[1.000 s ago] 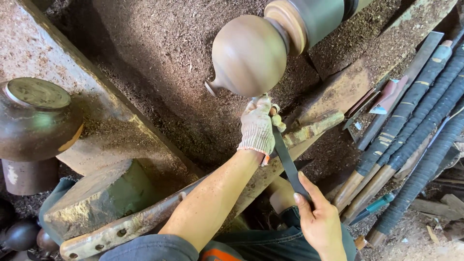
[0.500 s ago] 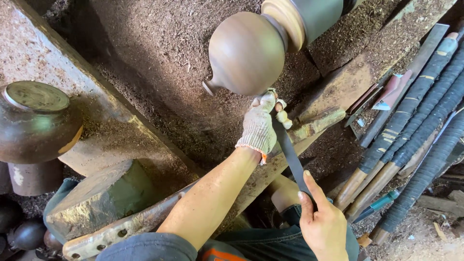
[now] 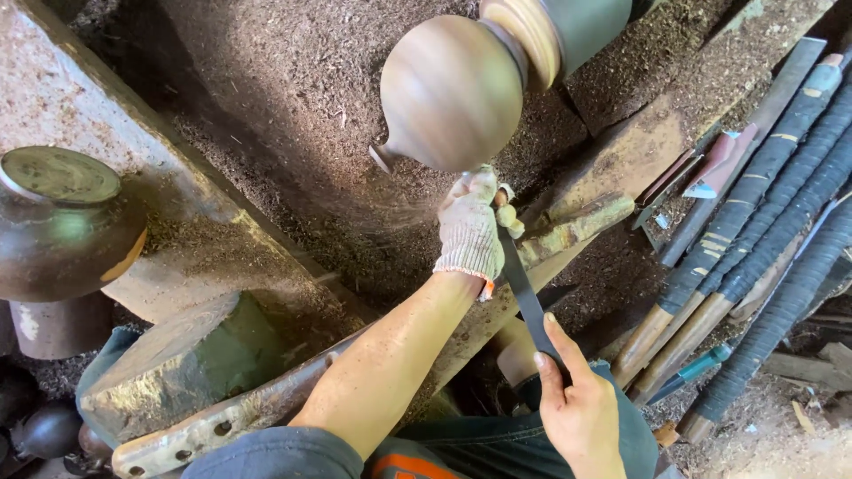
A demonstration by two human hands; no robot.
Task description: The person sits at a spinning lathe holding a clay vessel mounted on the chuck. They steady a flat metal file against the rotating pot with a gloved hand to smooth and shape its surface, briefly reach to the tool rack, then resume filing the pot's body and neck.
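A round wooden vase [image 3: 453, 93] with a narrow neck is mounted on a lathe chuck [image 3: 568, 31] at the top centre; its surface looks blurred as if spinning. My left hand [image 3: 470, 226], in a white knit glove, grips the front end of a long dark turning tool [image 3: 522, 293] just under the vase, over the wooden tool rest [image 3: 577, 232]. My bare right hand [image 3: 581, 408] holds the tool's rear end near my body. Fine shavings stream leftward from below the vase.
Sawdust covers the lathe bed [image 3: 293, 133]. A finished dark round pot [image 3: 62, 222] stands at the left. Several long tools with wrapped handles [image 3: 763, 231] lie at the right. A metal bar with holes [image 3: 204, 430] runs below my left arm.
The view has shifted slightly. My gloved left hand has moved up closer under the vase with the tool tip, and shavings now spray from the wood.
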